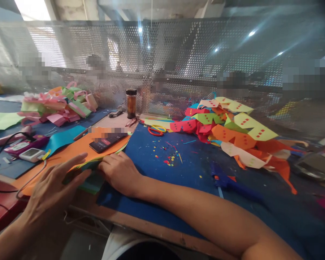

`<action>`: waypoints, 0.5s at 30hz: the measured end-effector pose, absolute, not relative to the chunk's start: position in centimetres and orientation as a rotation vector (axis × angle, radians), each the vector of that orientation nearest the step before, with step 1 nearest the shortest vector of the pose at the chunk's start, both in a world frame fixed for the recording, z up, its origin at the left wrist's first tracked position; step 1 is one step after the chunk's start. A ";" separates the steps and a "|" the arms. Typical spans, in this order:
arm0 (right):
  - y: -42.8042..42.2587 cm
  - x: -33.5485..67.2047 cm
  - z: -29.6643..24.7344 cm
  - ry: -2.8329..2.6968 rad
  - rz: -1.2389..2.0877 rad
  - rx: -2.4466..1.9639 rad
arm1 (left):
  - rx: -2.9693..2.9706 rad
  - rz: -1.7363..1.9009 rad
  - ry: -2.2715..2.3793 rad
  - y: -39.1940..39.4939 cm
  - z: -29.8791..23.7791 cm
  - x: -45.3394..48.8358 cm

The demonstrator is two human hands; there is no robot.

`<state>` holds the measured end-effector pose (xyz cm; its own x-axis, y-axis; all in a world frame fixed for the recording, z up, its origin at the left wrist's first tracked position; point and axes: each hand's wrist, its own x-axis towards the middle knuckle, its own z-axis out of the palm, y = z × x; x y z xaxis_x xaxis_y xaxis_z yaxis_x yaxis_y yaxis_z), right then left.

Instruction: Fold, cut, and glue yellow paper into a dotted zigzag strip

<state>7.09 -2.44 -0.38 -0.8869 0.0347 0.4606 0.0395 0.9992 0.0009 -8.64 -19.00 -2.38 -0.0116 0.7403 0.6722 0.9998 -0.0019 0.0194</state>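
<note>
My right hand (121, 174) has its fingers curled on the near right edge of a stack of coloured paper (90, 182), with green and teal sheets showing. My left hand (54, 186), its fingers spread, is at the near left side of the same stack and holds nothing. Orange paper (79, 151) lies on top, and a dark smartphone (107, 143) with a lit screen rests on it. My fingers partly hide the stack's near edge.
Across the blue table (162, 202) lie paper scraps (169, 159), scissors (155, 130), a blue glue gun (233, 184) and a heap of cut paper shapes (238, 133). Pink and green paper pieces (59, 104), a brown jar (131, 104) and a mesh partition (168, 61) stand behind.
</note>
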 end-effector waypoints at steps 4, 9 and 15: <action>-2.5 7.1 -0.5 -2.639 -0.059 -0.029 | -1.749 -0.549 -1.776 -18.8 -2.4 -9.0; -2.5 7.0 -0.8 -2.623 -0.018 -0.034 | -1.750 -0.494 -1.732 -18.9 -1.8 -8.9; -2.4 6.8 -1.1 -2.592 -0.019 -0.045 | -1.735 -0.493 -1.757 -18.7 -1.2 -8.3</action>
